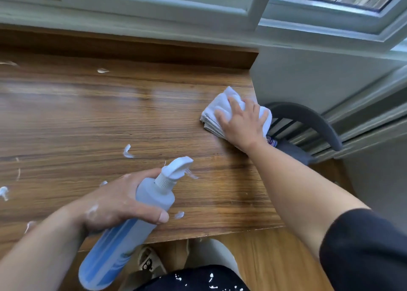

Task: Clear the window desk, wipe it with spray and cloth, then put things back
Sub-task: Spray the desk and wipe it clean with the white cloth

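Pressing cloth point(222, 108) under right hand point(242, 125); left hand point(116, 205) grips spray bottle point(141, 216).

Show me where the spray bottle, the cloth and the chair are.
spray bottle point(152, 199): head view, on its pale body below the nozzle.
cloth point(222, 106): head view, on the white folded top.
chair point(308, 117): head view, on its curved dark backrest.

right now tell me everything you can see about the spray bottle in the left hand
The translucent blue-grey plastic spray bottle is a long cylinder with a ribbed white collar and white trigger head. It is tilted, nozzle up and away over the wooden desk, base toward the person. The left hand wraps its upper body, thumb across the front. It touches nothing else. Blue shows through the lower half; whether that is liquid or a label is unclear.
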Tool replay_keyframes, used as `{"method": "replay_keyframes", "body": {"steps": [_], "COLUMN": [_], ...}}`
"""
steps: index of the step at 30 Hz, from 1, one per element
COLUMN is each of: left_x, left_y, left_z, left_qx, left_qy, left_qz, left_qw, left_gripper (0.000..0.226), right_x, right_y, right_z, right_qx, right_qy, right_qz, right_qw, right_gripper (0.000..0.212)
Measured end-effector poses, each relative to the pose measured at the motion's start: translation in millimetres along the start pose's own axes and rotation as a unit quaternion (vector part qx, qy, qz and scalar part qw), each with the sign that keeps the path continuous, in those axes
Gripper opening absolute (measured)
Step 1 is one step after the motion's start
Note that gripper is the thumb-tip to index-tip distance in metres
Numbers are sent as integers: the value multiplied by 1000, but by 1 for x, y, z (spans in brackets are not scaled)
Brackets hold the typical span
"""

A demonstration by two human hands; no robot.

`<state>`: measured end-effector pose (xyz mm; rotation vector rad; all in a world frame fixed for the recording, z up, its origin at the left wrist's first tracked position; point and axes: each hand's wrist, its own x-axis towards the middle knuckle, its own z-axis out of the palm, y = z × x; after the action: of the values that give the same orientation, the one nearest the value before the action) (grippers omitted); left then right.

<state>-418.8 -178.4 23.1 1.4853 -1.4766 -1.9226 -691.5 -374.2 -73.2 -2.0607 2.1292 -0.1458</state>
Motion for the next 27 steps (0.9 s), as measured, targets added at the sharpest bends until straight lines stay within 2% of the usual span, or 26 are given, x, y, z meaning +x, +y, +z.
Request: {"method": "replay_keyframes", "body": {"steps": [3, 7, 12, 15, 19, 23, 27], "left_x": [7, 5, -6, -14, -25, -28, -28], "left_y": [3, 6, 6, -2, -16, -22, -24], "left_z": [4, 7, 7, 9, 10, 7, 0], "left_qx": [12, 38, 50, 49, -2, -33, -47], "left_qy": [18, 17, 9, 11, 18, 13, 21], "left_qz": [-7, -23, -38, -41, -60, -63, -64], "left_qw": [1000, 999, 998, 998, 998, 997, 997], "left_gripper": [73, 71, 66, 67, 65, 57, 63], "right_x": [29, 11, -81, -147, -205, -200, -166], "right_y": [-4, 7, 34, 52, 62, 47, 1], "right_z": [1, 1, -1, 0, 11, 15, 17], "right_qx": [-7, 4, -17, -24, -30, -38, -36], "right_qy": [-6, -13, 10, 9, 10, 1, -22], "right_qz": [-2, -28, -82, -84, -104, -120, -151], "right_qw": [1000, 1000, 996, 996, 994, 992, 988], "right_gripper": [64, 63, 60, 62, 64, 61, 64]}}
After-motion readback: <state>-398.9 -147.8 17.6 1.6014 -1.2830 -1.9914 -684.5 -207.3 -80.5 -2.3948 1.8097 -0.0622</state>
